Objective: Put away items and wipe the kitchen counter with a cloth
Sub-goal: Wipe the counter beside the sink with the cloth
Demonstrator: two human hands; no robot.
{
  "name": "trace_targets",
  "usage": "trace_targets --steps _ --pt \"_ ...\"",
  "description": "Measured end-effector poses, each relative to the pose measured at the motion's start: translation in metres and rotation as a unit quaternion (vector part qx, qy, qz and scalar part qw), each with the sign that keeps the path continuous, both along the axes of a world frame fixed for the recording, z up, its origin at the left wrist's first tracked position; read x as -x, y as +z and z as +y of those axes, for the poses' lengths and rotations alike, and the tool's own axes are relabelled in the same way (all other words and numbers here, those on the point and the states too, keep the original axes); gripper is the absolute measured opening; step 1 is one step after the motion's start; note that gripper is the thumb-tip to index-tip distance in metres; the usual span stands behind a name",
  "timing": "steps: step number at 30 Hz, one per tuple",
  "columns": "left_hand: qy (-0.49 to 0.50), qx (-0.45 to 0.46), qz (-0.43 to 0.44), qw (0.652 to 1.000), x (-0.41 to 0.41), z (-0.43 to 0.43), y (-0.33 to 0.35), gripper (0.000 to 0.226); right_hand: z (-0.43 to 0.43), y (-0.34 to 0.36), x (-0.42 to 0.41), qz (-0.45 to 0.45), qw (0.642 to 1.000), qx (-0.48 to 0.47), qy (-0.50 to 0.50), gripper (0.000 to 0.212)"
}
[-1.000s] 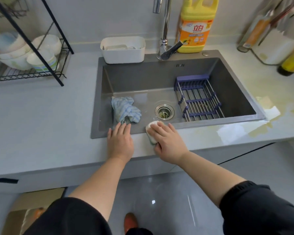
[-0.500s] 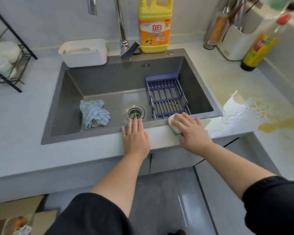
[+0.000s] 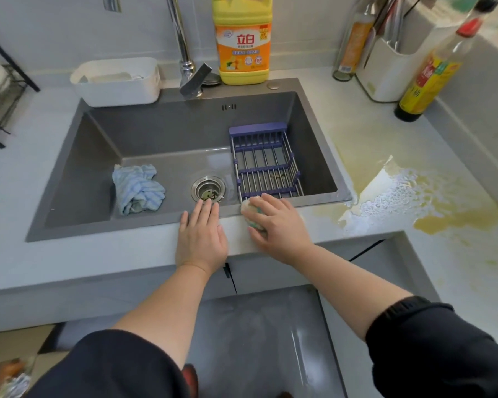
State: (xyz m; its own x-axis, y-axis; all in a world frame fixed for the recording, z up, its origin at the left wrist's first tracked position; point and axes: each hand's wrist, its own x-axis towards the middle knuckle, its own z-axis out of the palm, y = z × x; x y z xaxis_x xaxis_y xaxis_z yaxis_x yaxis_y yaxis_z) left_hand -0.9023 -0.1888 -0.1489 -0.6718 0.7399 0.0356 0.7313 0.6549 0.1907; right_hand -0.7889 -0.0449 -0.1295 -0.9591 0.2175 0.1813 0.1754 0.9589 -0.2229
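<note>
Kitchen sink, mid-clean: right hand (image 3: 279,225) curls round a pale scrub sponge (image 3: 252,215), fingers over the top & thumb at its near side, pressing it on the counter (image 3: 69,254) strip just in front of the sink (image 3: 78,168) rim. Left hand (image 3: 202,237) lies flat beside it, fingers straight, holding nothing. Sponge prob. light, soft, soapy-slick; best taken w/ a whole-hand wrap, as here. Striped blue cloth (image 3: 138,189) sits bunched on the sink floor, left of the drain strainer (image 3: 208,188), which holds food scraps. It looks limp, likely damp; grab the bunch from above. Purple drain rack (image 3: 266,165) has a few bits on its bars. White tub (image 3: 115,81) behind the sink holds sth pale, unclear. Yellow spill (image 3: 400,196) w/ suds spreads on the counter at right.
</note>
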Motion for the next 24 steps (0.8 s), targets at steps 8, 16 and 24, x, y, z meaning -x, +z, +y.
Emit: trace_targets --steps 8,16,24 --pt "-0.013 0.013 0.004 1.0 -0.001 -0.001 -0.001 0.074 0.076 -0.019 -0.083 0.076 0.989 -0.023 -0.123 0.028" --pt "-0.041 -0.076 -0.053 0.995 0.018 -0.033 0.01 0.057 -0.03 -0.013 -0.009 0.083 0.996 0.012 -0.005 0.035" --pt "0.051 -0.013 -0.002 0.999 0.058 -0.103 0.001 0.05 -0.08 -0.011 0.031 0.035 0.992 -0.011 0.119 0.047"
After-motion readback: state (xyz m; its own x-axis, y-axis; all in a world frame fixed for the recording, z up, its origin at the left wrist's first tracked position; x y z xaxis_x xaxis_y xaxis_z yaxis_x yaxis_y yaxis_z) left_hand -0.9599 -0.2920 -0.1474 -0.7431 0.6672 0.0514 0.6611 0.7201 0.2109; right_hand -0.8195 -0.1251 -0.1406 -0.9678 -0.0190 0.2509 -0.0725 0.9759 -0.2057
